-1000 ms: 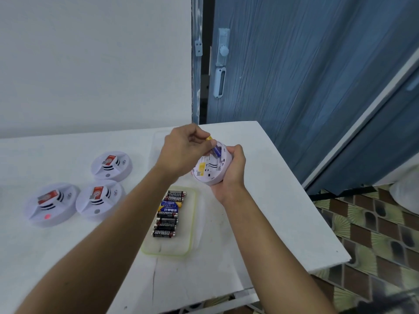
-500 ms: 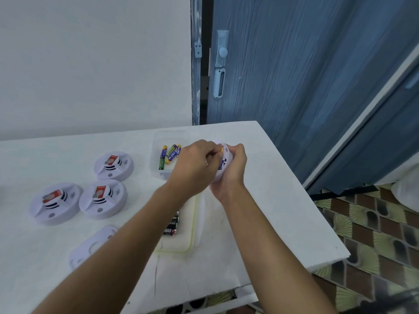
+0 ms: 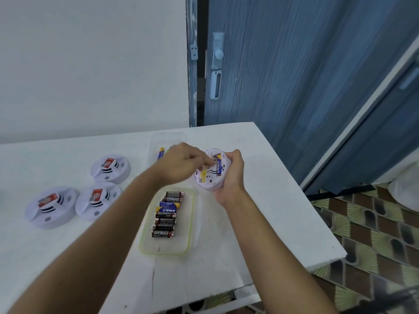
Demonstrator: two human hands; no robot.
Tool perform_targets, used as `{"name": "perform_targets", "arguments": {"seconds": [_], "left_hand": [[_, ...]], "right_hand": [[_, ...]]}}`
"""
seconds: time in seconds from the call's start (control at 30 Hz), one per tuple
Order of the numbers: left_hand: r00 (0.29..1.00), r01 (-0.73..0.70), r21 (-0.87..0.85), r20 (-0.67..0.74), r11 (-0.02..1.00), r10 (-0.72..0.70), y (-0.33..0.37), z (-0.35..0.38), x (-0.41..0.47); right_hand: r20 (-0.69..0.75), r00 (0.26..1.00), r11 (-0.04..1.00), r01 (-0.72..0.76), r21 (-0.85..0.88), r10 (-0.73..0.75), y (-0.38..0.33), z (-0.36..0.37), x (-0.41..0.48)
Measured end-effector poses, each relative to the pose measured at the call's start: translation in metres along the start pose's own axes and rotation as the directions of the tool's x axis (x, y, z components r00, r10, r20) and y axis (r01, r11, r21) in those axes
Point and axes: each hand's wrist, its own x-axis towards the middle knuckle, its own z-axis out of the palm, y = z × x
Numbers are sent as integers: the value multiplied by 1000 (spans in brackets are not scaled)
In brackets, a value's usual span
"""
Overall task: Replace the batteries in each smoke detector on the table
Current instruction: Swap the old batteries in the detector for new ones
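My right hand (image 3: 231,177) grips a white smoke detector (image 3: 209,180) above the table, with its open back tilted toward me. A blue battery (image 3: 219,165) lies in its compartment. The fingertips of my left hand (image 3: 181,164) reach into that compartment beside the battery. The hand is blurred, so its grip is unclear. Three more smoke detectors (image 3: 110,168) (image 3: 98,199) (image 3: 52,206) lie face up on the left of the table. A shallow tray (image 3: 190,225) under my forearms holds a row of several batteries (image 3: 166,214).
A second clear tray (image 3: 169,138) behind my left hand holds loose batteries (image 3: 161,152). The white table (image 3: 260,211) ends close on the right and front. A blue door (image 3: 294,75) and tiled floor (image 3: 374,234) lie beyond.
One second ago my left hand pinched a battery over the detector. The detector then turned edge-on, and its back now faces me again with the battery lying in the compartment.
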Motion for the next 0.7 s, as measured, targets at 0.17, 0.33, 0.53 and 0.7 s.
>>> {"name": "perform_targets", "arguments": {"seconds": [0.17,0.33,0.53,0.7], "left_hand": [[968,162,302,-235,939,-91,-36,-24,31],[958,285,615,-187,735,-215,-70,-28,58],[957,290,708,-197,644,-214,-74,-12,60],[936,353,685,-264,637,-234,-70,-8,61]], "right_hand": [[-31,1000,999,3,-50,-4,-9,-2,5],[4,1000,998,8,-54,-8,-6,-5,8],[26,1000,999,11,-43,-10,-4,-7,9],[16,1000,999,18,-31,-18,-3,-6,9]]}}
